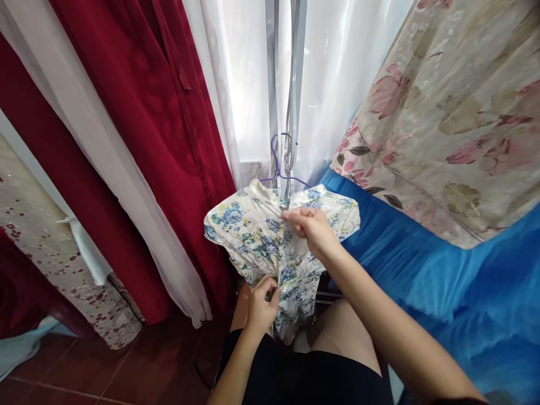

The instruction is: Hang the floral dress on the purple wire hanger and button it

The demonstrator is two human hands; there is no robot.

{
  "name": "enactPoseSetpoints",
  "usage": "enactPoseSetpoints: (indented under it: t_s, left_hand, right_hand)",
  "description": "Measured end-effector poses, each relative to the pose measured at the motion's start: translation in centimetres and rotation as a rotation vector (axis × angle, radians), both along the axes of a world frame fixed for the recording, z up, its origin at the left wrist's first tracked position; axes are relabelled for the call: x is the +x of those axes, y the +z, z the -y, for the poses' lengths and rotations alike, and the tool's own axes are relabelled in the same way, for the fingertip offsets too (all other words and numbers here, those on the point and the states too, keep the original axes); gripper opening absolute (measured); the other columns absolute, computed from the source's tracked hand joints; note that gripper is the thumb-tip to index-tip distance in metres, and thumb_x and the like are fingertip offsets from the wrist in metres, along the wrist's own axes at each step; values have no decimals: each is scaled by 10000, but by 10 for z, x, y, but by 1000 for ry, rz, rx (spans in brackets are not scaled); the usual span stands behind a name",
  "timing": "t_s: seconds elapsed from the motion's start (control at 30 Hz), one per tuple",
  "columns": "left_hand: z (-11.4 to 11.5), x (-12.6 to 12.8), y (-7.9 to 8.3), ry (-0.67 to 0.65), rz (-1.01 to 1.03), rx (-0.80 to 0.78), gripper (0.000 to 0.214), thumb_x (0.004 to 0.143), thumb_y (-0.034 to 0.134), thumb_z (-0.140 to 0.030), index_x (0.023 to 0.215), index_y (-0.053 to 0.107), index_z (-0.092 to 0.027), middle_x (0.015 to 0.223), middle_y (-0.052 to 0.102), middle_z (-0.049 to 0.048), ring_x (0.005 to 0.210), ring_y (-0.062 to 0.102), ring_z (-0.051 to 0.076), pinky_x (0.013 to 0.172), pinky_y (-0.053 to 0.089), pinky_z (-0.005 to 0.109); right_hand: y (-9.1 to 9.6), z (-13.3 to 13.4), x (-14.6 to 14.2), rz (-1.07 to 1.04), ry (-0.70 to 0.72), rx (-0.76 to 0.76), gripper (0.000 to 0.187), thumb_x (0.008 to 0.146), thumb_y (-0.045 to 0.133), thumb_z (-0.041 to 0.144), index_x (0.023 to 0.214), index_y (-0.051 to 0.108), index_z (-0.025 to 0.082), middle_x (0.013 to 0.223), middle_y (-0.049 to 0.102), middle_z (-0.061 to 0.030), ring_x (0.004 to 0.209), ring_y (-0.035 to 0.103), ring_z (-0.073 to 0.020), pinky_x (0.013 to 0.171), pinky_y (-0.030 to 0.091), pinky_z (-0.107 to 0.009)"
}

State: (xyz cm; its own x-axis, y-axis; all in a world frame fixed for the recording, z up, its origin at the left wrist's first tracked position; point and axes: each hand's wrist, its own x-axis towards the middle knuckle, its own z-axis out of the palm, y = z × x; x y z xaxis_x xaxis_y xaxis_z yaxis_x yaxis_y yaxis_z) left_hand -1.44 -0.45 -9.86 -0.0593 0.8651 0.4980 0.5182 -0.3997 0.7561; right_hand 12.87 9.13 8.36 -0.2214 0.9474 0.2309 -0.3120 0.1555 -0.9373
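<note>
A white short-sleeved shirt [257,242] with blue and yellow-green flowers hangs in front of me on a purple hanger [276,160]. My right hand [310,225] is closed, its thumb and fingers pinching the front edge of the shirt just below the collar. Lower down, my left hand [264,301] pinches the cloth near the front edge at the shirt's waist. Whether a button lies between the fingers of either hand cannot be made out. The shirt's lower end hangs between my knees.
Grey straps [273,67] hang behind the hanger before a white curtain [244,84]. Red curtains [126,101] drape on the left. At right hang a floral cloth [442,129] and blue fabric [405,270]. Red-brown tiles [139,365] cover the floor.
</note>
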Motion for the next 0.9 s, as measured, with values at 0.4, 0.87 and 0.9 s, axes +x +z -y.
enactPoseSetpoints:
  t_s: [0.4, 0.87, 0.9]
  left_hand:
    - [-49, -17, 100, -34, 87, 262, 281, 972, 581, -267, 1245, 628, -215, 912, 682, 45, 862, 641, 186, 852, 493, 316]
    - [-86, -61, 222, 276, 349, 640, 133, 1008, 571, -256, 947, 643, -162, 844, 630, 3, 788, 619, 108, 745, 474, 205]
    - [-92, -79, 217, 305, 523, 607, 118, 996, 582, -219, 915, 640, -156, 819, 615, -5, 771, 608, 97, 738, 471, 191]
  right_hand:
    - [22, 0, -3, 15, -93, 182, 199, 829, 707, 337, 731, 602, 199, 465, 481, 71, 417, 352, -71, 440, 231, -232]
    - [-25, -5, -10, 354, -86, 220, 222, 790, 637, 301, 637, 498, 222, 467, 413, 83, 423, 319, -85, 462, 203, -248]
    - [-31, 0, -10, 355, -62, 216, 223, 792, 635, 304, 637, 498, 221, 475, 413, 82, 430, 325, -86, 466, 208, -247]
